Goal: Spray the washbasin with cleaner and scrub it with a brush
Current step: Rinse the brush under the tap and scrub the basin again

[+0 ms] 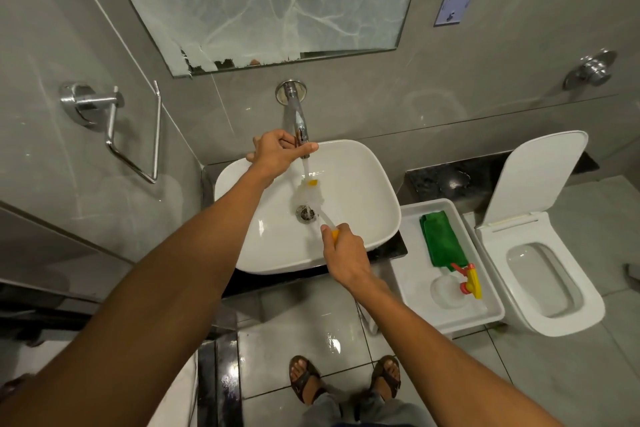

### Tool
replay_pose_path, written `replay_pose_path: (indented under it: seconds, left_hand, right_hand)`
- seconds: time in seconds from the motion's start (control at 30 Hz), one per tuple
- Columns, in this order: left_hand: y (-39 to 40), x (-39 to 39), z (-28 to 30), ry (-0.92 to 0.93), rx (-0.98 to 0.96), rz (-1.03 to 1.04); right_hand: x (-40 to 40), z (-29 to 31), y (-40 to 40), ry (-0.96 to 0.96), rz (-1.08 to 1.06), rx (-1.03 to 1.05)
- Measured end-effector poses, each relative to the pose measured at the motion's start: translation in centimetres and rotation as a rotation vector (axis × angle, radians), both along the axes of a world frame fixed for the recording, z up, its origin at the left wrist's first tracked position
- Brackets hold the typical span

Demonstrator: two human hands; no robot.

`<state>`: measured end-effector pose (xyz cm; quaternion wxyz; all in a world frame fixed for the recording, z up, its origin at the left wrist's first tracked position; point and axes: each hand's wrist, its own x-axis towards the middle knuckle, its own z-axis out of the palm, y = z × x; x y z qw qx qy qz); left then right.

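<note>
A white washbasin (360,191) sits on a dark counter below a chrome wall tap (297,114). My left hand (277,152) grips the tap's spout end, and water runs down from it. My right hand (343,250) is closed on the yellow handle of a brush (311,192), whose white bristled head is under the stream, just above the drain (306,213). A clear spray bottle (457,282) with a yellow and red trigger lies in a white tray (491,308) to the right of the basin.
A green cloth (441,241) lies in the tray beside the bottle. A white toilet (554,274) with its lid up stands at the right. A chrome towel holder (114,121) is on the left wall, a mirror above the tap. The floor tiles look wet.
</note>
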<state>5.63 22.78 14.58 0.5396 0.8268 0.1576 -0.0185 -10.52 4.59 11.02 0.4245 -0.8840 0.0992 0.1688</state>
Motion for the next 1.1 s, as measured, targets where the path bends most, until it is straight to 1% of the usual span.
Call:
replay_pose_path:
  seconds: [0.1, 0.27, 0.47, 0.7, 0.77, 0.83, 0.9, 1.03, 1.1]
  left_hand:
    - [-1.9, -0.4, -0.4, -0.033, 0.097, 0.149]
    - [-3.8, -0.4, -1.0, -0.103, 0.237, 0.255]
    - [-4.6, -0.3, -1.7, -0.138, 0.327, 0.3]
    - [-4.2, -0.7, -2.4, -0.212, 0.334, 0.283]
    - [-4.0, -1.3, -2.8, -0.189, 0.289, 0.267]
    - [-4.0, -2.2, -3.3, -0.132, 0.205, 0.242]
    - [-4.1, -3.1, -4.1, -0.073, 0.162, 0.239]
    - [-5.4, -4.7, -6.6, 0.05, 0.181, 0.318]
    - [-6.9, -5.4, -7.6, 0.125, 0.209, 0.347]
  right_hand:
    - [0.2, 0.2, 0.2, -0.01, -0.003, -0.027]
    - [0.4, 0.6, 0.4, -0.022, 0.0, -0.032]
    - [0.7, 0.3, 0.3, -0.029, -0.003, -0.047]
    - [0.9, 0.2, -0.6, -0.017, 0.007, -0.014]
    - [0.8, 0.1, -1.0, -0.013, -0.002, 0.031]
    - [0.7, -0.2, -1.8, -0.01, -0.012, 0.052]
    - [0.6, -0.7, -3.0, -0.041, -0.011, 0.067]
    - [0.1, -1.9, -7.2, -0.125, -0.092, 0.169]
    - [-0.3, -2.7, -9.8, -0.154, -0.136, 0.183]
